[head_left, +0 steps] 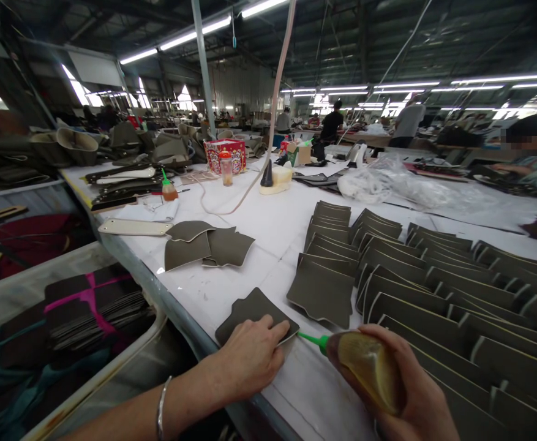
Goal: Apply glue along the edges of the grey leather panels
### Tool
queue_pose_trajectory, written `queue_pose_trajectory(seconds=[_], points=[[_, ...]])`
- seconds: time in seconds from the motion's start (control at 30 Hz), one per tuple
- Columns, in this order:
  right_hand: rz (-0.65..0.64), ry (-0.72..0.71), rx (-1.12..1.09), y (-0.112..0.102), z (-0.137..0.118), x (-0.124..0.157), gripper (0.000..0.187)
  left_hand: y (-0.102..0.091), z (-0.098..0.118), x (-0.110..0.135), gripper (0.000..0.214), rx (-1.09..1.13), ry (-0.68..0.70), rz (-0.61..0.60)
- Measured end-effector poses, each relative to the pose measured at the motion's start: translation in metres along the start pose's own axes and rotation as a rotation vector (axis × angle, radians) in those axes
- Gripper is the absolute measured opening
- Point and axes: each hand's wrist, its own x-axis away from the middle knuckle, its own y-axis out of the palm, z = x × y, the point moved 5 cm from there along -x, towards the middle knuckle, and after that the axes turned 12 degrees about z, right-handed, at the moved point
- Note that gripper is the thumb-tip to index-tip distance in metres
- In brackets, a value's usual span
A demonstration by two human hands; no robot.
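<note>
1. Bottle [369, 370] with amber contents lies in the right grip [413, 383], which is wrapped round its body; it is tipped sideways, seemingly so its green nozzle [313, 340] can point at an edge.
2. Left grip [254, 352] is not visibly closed round anything; its fingers press from above, probably to steady the dark panel [245, 306] against the white tabletop [272, 239].
3. That panel lies by the tabletop's near side, its right corner at or just beside the nozzle tip; actual contact is hard to tell.
4. Overlapping panels [406, 306] fill rows on the right, stepped so their pale edges show, perhaps to leave those edges uncovered.
5. Loose panels [225, 245] are heaped farther off on the left, apparently within the left arm's reach.
6. Beyond them, a second green-tipped bottle [169, 191] stands upright, likely against spills.
7. Beside the tabletop, a bin [107, 375] holds stacks bound with pink ties [91, 300], presumably against slipping.
</note>
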Motion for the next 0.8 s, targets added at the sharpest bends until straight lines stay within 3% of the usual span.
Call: queue_pose_trajectory(seconds=[0.1,0.23,0.6,0.8], points=[[-0.032,0.042,-0.025,0.0015,0.0016,-0.0015,0.039,-0.0017,0.0018,0.0007,0.042,-0.007,-0.002,-0.002],[0.048,0.165,-0.061,-0.0007,0.0019,-0.0012,0.04,-0.0045,0.0038,0.0015,0.04,-0.011,-0.011,-0.012],[0.049,0.291,-0.142,-0.0005,-0.0036,0.0019,0.039,-0.0032,0.0036,0.0034,0.043,-0.011,-0.007,0.005],[-0.108,0.259,-0.224,0.003,0.0038,0.0061,0.039,-0.0039,0.0014,0.0067,0.047,-0.004,-0.029,0.01]])
